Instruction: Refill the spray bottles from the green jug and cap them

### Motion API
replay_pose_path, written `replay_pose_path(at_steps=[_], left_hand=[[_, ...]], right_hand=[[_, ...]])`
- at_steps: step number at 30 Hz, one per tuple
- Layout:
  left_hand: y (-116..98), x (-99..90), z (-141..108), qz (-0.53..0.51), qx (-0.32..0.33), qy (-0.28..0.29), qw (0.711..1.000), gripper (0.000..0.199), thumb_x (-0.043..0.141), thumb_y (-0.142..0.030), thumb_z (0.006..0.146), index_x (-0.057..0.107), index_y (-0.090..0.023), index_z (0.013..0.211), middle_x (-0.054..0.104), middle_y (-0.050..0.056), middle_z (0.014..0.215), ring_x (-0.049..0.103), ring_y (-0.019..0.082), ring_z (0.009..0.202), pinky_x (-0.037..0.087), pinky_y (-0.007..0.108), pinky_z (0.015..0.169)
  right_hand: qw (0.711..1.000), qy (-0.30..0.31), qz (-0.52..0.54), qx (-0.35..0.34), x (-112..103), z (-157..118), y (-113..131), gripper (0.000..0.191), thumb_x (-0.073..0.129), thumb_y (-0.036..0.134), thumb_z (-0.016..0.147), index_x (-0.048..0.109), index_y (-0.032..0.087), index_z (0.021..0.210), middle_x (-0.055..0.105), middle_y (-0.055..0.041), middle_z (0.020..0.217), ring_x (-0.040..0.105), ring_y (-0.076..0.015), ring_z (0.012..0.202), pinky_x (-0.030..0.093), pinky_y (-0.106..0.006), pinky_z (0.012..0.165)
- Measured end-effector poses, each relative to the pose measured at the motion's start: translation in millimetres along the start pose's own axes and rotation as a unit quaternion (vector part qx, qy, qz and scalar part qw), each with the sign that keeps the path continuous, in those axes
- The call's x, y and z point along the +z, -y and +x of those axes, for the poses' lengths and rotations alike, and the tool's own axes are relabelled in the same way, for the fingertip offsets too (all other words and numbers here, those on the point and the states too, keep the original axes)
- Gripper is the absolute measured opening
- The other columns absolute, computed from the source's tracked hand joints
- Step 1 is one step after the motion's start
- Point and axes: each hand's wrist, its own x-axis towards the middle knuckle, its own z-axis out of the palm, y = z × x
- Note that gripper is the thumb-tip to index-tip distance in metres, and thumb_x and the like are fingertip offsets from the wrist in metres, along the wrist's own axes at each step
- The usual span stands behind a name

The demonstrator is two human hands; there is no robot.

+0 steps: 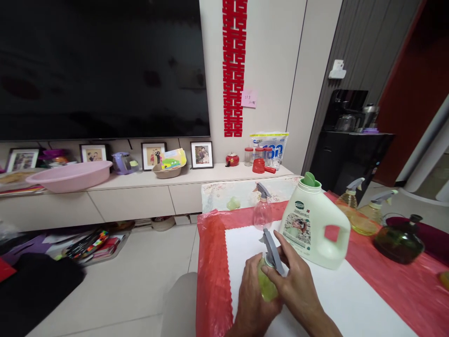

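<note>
My left hand (254, 292) is wrapped round a small clear spray bottle (267, 285) with yellow-green liquid inside. The fingers of my right hand (296, 276) close on the bottle's grey spray head (271, 248), at its neck. Just behind stands an empty-looking clear spray bottle (263, 214) with a grey head. To the right of my hands is a large pale green detergent jug (312, 224), upright, its mouth uncapped and showing a green spout. Under my hands lies a white sheet (242, 238) on a red plastic cover (213, 276).
At the right of the table stand two spray bottles with yellow liquid (366, 217) and a dark green bottle (400, 241). A light green crumpled item (233, 203) lies at the back. Beyond is a low cabinet (133, 194) with a pink basin (73, 175) and picture frames.
</note>
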Motion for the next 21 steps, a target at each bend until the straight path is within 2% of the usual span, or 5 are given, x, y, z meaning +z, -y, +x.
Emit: replay_pose_path(at_steps=[7, 11, 14, 17, 21], left_hand=[[-4.5, -3.5, 1.0, -0.009, -0.013, 0.006, 1.000, 0.066, 0.071, -0.038, 0.077, 0.049, -0.018, 0.137, 0.064, 0.016, 0.126, 0.063, 0.032, 0.120, 0.053, 0.045, 0.102], [0.3, -0.8, -0.1, -0.001, -0.010, 0.002, 1.000, 0.064, 0.067, -0.039, 0.081, 0.044, -0.016, 0.137, 0.063, 0.017, 0.127, 0.064, 0.030, 0.118, 0.053, 0.046, 0.101], [6.5, 2.6, -1.5, 0.017, 0.001, -0.014, 1.000, 0.062, 0.062, -0.037, 0.084, 0.041, -0.014, 0.137, 0.062, 0.019, 0.127, 0.064, 0.031, 0.118, 0.053, 0.048, 0.101], [9.0, 3.8, -2.6, 0.035, 0.006, -0.018, 0.999, 0.062, 0.060, -0.037, 0.083, 0.040, -0.013, 0.137, 0.061, 0.021, 0.130, 0.063, 0.033, 0.121, 0.052, 0.050, 0.101], [4.5, 2.5, -2.6, 0.027, -0.009, -0.011, 1.000, 0.064, 0.061, -0.037, 0.080, 0.041, -0.012, 0.135, 0.061, 0.022, 0.130, 0.063, 0.033, 0.120, 0.053, 0.049, 0.101]], right_hand=[[0.998, 0.037, 0.027, 0.038, -0.7, -2.1, 1.4, 0.084, 0.054, 0.054, 0.084, 0.042, 0.009, 0.153, 0.057, -0.0045, 0.108, 0.059, -0.0085, 0.096, 0.050, -0.016, 0.091], [0.997, 0.057, 0.042, 0.035, -1.8, -4.2, -2.1, 0.084, 0.052, 0.053, 0.086, 0.039, 0.010, 0.157, 0.055, -0.0065, 0.119, 0.058, -0.0098, 0.104, 0.050, -0.017, 0.095], [0.994, 0.081, 0.062, 0.033, -1.7, -5.3, -4.9, 0.084, 0.050, 0.050, 0.087, 0.035, 0.010, 0.159, 0.051, -0.0083, 0.129, 0.056, -0.0119, 0.116, 0.048, -0.020, 0.103], [0.992, 0.091, 0.080, 0.045, -2.9, -5.8, -5.0, 0.084, 0.048, 0.051, 0.087, 0.034, 0.011, 0.159, 0.048, -0.0087, 0.134, 0.052, -0.0140, 0.123, 0.047, -0.023, 0.107], [0.989, 0.092, 0.096, 0.060, -4.8, -7.7, -1.5, 0.090, 0.052, 0.052, 0.084, 0.030, 0.009, 0.160, 0.048, -0.0093, 0.133, 0.052, -0.0134, 0.122, 0.046, -0.022, 0.109]])
